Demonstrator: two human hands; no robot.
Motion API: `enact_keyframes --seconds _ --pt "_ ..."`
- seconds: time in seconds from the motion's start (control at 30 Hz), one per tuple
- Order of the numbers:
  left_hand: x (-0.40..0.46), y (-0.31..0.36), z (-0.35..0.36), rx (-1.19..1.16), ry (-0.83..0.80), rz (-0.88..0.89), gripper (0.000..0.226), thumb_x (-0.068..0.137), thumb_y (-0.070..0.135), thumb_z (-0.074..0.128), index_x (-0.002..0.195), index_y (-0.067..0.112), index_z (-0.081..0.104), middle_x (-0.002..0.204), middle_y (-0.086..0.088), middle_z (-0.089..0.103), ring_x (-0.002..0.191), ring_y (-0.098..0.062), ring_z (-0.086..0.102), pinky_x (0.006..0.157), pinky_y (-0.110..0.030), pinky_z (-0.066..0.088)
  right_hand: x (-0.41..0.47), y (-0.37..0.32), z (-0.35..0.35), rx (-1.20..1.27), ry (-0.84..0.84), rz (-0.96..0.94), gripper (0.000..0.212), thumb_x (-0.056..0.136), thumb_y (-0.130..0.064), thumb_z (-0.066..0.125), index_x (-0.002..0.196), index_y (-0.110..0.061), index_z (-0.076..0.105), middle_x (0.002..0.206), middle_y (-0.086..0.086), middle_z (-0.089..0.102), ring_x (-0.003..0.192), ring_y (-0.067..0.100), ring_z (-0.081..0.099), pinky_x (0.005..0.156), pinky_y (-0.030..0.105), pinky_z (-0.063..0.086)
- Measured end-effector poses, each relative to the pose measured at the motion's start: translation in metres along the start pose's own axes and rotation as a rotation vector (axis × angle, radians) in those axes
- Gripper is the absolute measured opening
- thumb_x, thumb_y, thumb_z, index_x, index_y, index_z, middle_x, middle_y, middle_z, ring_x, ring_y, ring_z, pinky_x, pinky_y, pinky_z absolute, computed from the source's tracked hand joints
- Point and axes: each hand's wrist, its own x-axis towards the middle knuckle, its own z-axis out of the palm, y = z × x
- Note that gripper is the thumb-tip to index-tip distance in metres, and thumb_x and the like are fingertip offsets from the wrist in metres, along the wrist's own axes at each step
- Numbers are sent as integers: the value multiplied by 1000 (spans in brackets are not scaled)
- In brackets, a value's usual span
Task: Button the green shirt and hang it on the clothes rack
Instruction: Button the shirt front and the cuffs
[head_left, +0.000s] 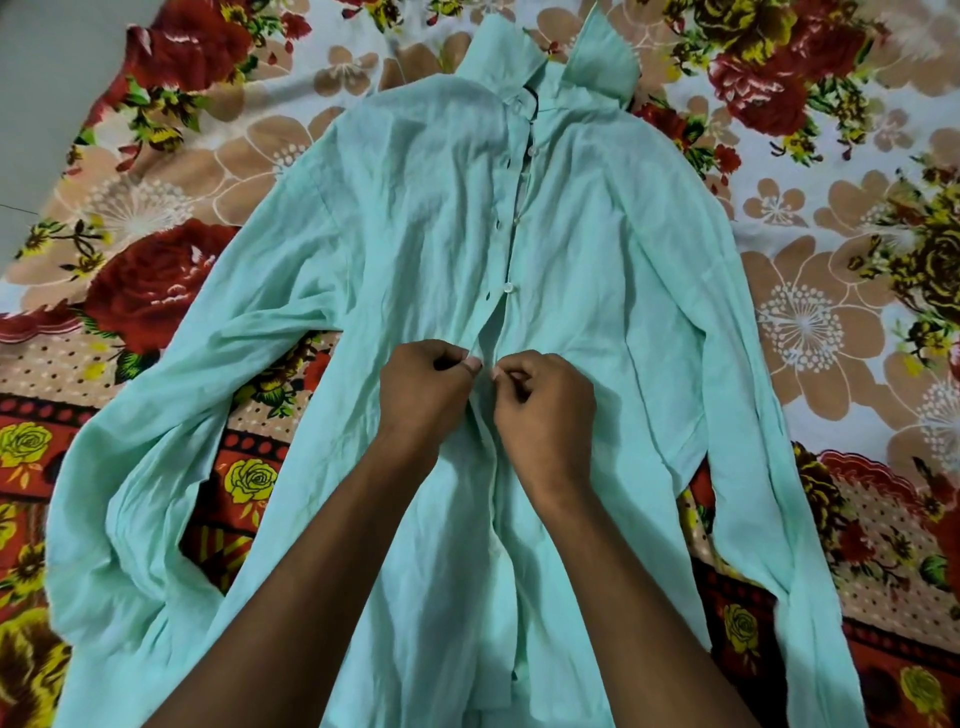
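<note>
The green shirt (415, 218) is a pale mint colour, thin and heavily creased, and it lies front-up on a floral bedsheet (810, 322) with its collar (545, 57) at the far end and its hem nearest the person. The collar stands open, its two points spread apart, with a dark strip showing inside the neck. Both long sleeves are spread out to the sides and run down towards the near edge; the one on the left of the view bulges in loose folds, while the one on the right lies straighter. Down the middle the two front edges meet along the placket (511, 218), where small pale buttons (509, 287) sit in a line beside dark buttonholes. Near the collar the edges gape slightly.

The left hand (423, 395) and the right hand (543, 410) are close together at the middle of the shirt front, on either side of the placket. Each has its fingers curled and pinches a front edge of the shirt between thumb and fingertips. Whether a button lies between them cannot be told, as the fingers hide that spot. Below the hands the front edges run on to the hem between the forearms.

The bedsheet is printed with red roses, yellow roses and tan blossoms.
</note>
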Motion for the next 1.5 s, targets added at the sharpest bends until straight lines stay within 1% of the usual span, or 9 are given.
enact_keyframes --seconds 0.27,0.5,0.63,0.8,0.93,1.07,1.17,1.33,1.5 --pt "-10 1 -3 -195 -45 -50 13 94 13 69 86 15 79 80 -6 78 81 -20 75 87 -42 62 3 -10 -4 223 -46 231 7 88 -21 73 84 -20 78 72 -17 71 72 -4 67 62 5 45" --pt "-13 1 -16 -215 -157 -15 13 91 3 70 91 12 80 78 -6 79 70 -14 74 69 -24 59 11 -9 -12 304 -186 313 8 88 -21 73 86 -20 81 76 -11 76 72 0 69 67 13 52" --pt "-4 0 -13 -108 -105 2 3 82 10 81 83 11 78 68 -7 75 55 -6 64 55 -18 50 9 -7 -17 298 -276 261 35 97 -27 64 63 -29 73 47 -13 51 47 9 45 49 19 38" --pt "0 -5 -11 -66 -94 24 9 81 12 84 80 9 76 64 -5 72 48 -4 59 48 -16 45 9 -5 -14 265 -238 165 16 95 -24 67 89 -22 82 80 -14 77 79 -4 69 72 10 47" --pt "3 -1 -11 -91 -136 -10 7 85 6 79 81 2 74 57 -5 63 42 -5 50 44 -15 39 9 -3 -10 222 -186 153 16 95 -21 67 86 -17 80 73 -13 73 71 -2 65 65 8 44" --pt "8 3 -11 28 -170 -20 8 87 7 74 80 2 74 60 -6 64 44 -9 50 46 -18 40 12 -1 -10 105 -169 140 6 87 -22 76 83 -18 77 73 -9 72 71 3 67 69 20 53" --pt "17 8 -13 326 -165 92 17 83 21 79 73 7 74 65 -9 71 53 -20 62 54 -34 52 24 -3 -16 -26 -151 187 23 72 -32 89 80 -20 71 66 -9 62 67 9 64 66 27 53" --pt "35 41 -10 424 -39 347 27 77 37 85 80 15 70 69 4 67 67 -13 65 60 -28 50 58 -21 -20 87 30 48 6 84 -12 72 82 -18 74 79 -7 73 71 7 66 75 25 56" --pt "47 45 11 513 46 425 25 84 31 70 97 11 62 81 -7 69 75 -29 65 66 -43 55 91 -22 -3 101 -76 194 10 85 -17 72 91 -14 79 88 -2 79 85 13 73 85 32 59"
